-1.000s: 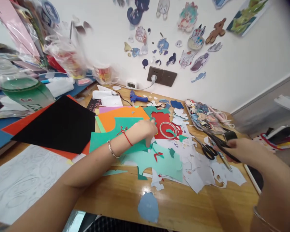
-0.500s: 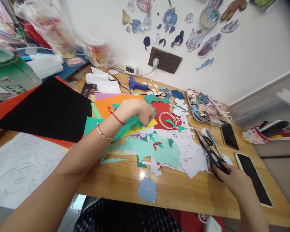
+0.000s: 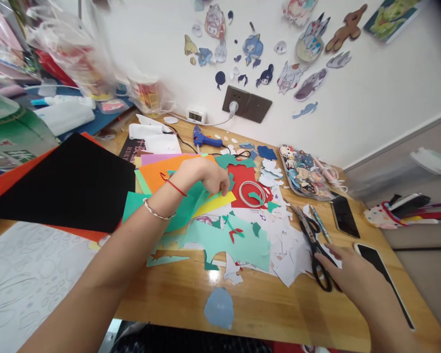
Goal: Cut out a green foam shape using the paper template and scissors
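Observation:
My left hand reaches over the paper pile with its fingers curled down on a green paper sheet, which bends up beneath it. What exactly the fingertips pinch is partly hidden. At the right, my right hand has thumb and fingers around the handle of black-handled scissors, which lie on the table with blades pointing away. A patterned pen rests beside the blades. Under and near my left hand are orange paper, yellow paper and a light green cut sheet.
A tape ring lies on red paper. Behind are a blue glue gun and a tray of cutouts. Two phones lie to the right; black paper is at left. A blue cutout sits near the front edge.
The view has tilted up slightly. The green sheet under my left hand has lifted and curved. At my right hand, the scissors have turned a little and the fingers have shifted on the handle.

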Motion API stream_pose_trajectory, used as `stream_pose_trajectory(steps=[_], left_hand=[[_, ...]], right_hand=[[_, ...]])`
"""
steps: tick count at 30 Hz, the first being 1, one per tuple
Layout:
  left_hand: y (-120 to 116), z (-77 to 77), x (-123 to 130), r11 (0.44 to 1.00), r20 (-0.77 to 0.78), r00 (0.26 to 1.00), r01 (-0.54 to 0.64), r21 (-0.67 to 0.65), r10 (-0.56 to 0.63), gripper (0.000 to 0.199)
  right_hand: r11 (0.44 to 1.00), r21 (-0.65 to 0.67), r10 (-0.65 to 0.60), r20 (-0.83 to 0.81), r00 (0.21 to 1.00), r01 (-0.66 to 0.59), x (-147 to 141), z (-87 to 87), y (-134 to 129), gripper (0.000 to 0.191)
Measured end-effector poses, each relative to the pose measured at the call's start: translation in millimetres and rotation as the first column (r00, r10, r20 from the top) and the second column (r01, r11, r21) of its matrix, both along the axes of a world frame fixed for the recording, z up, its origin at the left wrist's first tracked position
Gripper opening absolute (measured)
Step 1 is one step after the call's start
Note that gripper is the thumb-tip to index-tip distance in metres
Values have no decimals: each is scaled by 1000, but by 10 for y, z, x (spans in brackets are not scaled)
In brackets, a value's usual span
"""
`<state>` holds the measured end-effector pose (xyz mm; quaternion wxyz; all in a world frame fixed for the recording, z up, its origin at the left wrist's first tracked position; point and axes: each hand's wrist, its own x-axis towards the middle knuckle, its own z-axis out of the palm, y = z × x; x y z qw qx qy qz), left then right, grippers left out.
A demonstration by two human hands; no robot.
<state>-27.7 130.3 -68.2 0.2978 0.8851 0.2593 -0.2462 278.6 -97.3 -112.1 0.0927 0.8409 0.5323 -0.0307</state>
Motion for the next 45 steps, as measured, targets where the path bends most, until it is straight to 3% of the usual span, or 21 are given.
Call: stream_pose_trajectory(steps=[3,5,8,13,18,23,26,30,33,35,36,38,41,45], left_hand=[[62,-40,54,999,-13,1000,-23,-23,22,24],[82,-50,84,999,-15,999,-41,-29,40,22],[93,-47,84,997,-2,998,-65,-28,65,21],[110,-47,51,993,2,993,-114,-18,115,39],[66,-76,128,985,-17,985,-172,15,172,40],[56,-77,138,986,-12,985,-169,6,169,39],[104,-81,98,989,8,989,-146,-30,147,38],[161,-114,58,989,27,990,-136,-60,138,37],[165,-139,58,986,38,987,-155,-60,157,36],[145,-143,73,983,41,984,-173,-55,176,35],[132,-141,83,981,40,982,-185,-51,187,34],[106,-134,103,977,34,978,-206,-46,208,32],[88,-131,119,974,29,974,-225,-40,226,31],[108,-149,109,978,30,978,-206,-42,207,36]], right_hand=[[963,126,260,-195,946,-239,-473,124,205,50],[914,57,395,-362,844,-403,-815,124,330,66],[873,16,448,-418,790,-487,-1200,24,456,97],[848,39,472,-508,721,-528,-1522,-144,556,113],[835,134,507,-567,649,-534,-1649,-157,661,96],[823,161,509,-635,581,-544,-1647,-148,706,46],[849,168,474,-661,582,-501,-1605,-152,707,23],[916,180,381,-672,635,-358,-1382,-100,675,16],[957,227,283,-608,742,-178,-1065,5,583,18],[957,287,201,-541,816,-46,-837,97,478,26],[948,318,137,-505,852,35,-735,146,414,31],[863,465,-41,-324,945,197,-578,238,272,36],[760,642,-101,-31,994,97,-457,314,77,34],[679,692,66,277,958,-247,-396,211,-36,24]])
